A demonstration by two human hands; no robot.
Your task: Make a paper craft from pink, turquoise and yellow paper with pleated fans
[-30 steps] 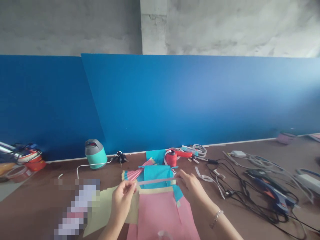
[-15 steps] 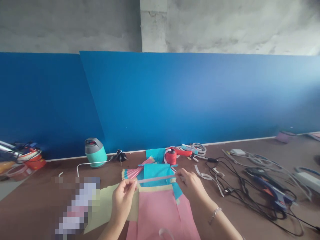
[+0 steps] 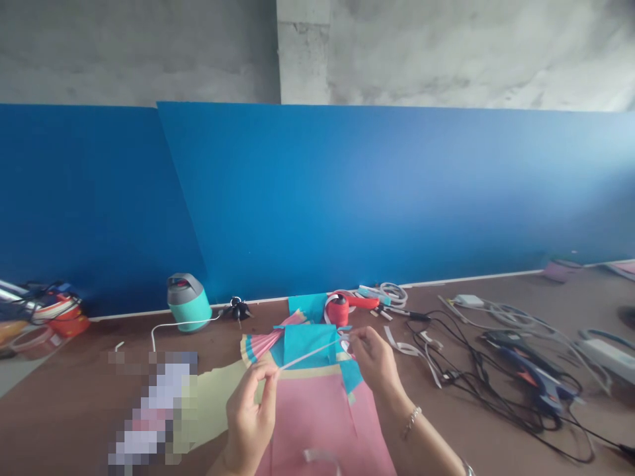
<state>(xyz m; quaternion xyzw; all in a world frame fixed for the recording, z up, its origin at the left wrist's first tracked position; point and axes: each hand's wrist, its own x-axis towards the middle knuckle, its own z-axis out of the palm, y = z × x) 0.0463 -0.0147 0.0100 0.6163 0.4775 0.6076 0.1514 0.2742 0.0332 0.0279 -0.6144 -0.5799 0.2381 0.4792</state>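
A narrow whitish strip of tape (image 3: 308, 356) is stretched between my two hands, slanting up to the right. My left hand (image 3: 251, 403) pinches its lower end between thumb and fingertips. At the upper end, my right hand (image 3: 373, 360) is closed on the strip. Below them lies a sheet of pink paper (image 3: 312, 416) with a pale yellow band along its top edge. Just beyond the strip is a folded piece of blue paper (image 3: 302, 340). A pleated pink paper fan (image 3: 262, 344) with yellow and blue edging pokes out at its left.
Pale yellow paper (image 3: 213, 403) lies at left, beside a pixelated patch. Behind are a turquoise container (image 3: 189, 305), keys (image 3: 239, 308) and a red roll (image 3: 338, 311). Black cables (image 3: 479, 370) and a blue glue gun (image 3: 538, 380) spread over the right. A blue partition (image 3: 347, 198) closes the back.
The strip has gone from nearly level to a steeper slant. My left hand has dropped slightly and moved right; my right hand has risen a little. The things on the table stay put.
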